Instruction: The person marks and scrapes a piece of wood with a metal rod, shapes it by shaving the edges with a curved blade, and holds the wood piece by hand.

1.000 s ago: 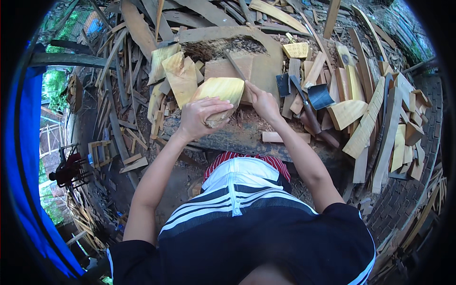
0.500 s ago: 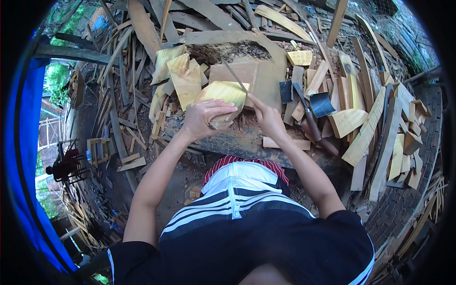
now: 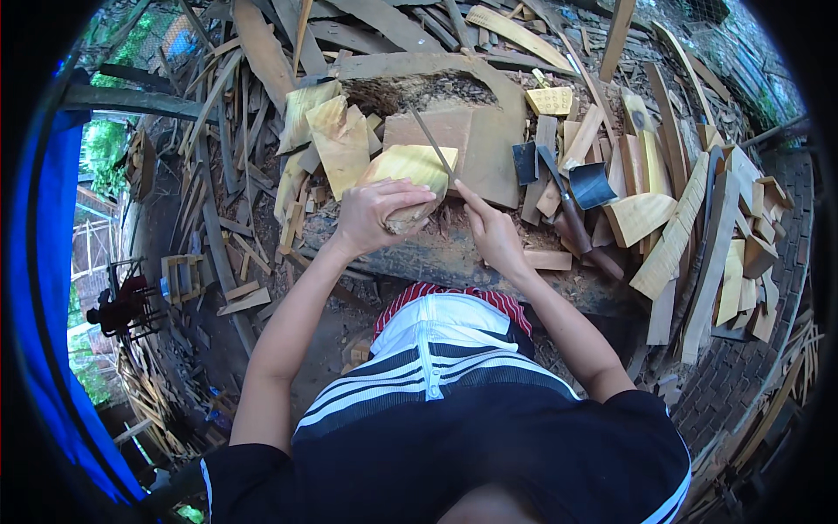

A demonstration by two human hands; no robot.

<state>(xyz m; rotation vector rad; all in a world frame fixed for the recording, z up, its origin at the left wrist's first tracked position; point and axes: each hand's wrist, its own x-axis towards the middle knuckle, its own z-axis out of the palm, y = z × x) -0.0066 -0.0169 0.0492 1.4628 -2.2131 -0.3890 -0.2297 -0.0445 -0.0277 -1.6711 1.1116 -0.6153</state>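
My left hand is closed round the near side of a pale yellow wood block, whose near end looks rough and brownish. My right hand grips the near end of a long, narrow grey metal tool; whether it is a file or a knife I cannot tell. The tool slants away to the left across the block's right edge, apparently touching it. Beneath and behind the block lies a flat brownish piece of wood, on a big worn wooden work block with a ragged hollow at its far side.
Cut yellow wood pieces stand to the left of my hands. At the right lie a dark-handled tool, a curved dark sheet and several wood offcuts. Planks pile up behind; a blue tarp hangs far left.
My right hand has drawn slightly nearer to my body, still gripping the tool across the block's edge. My left hand keeps its hold on the wood block.
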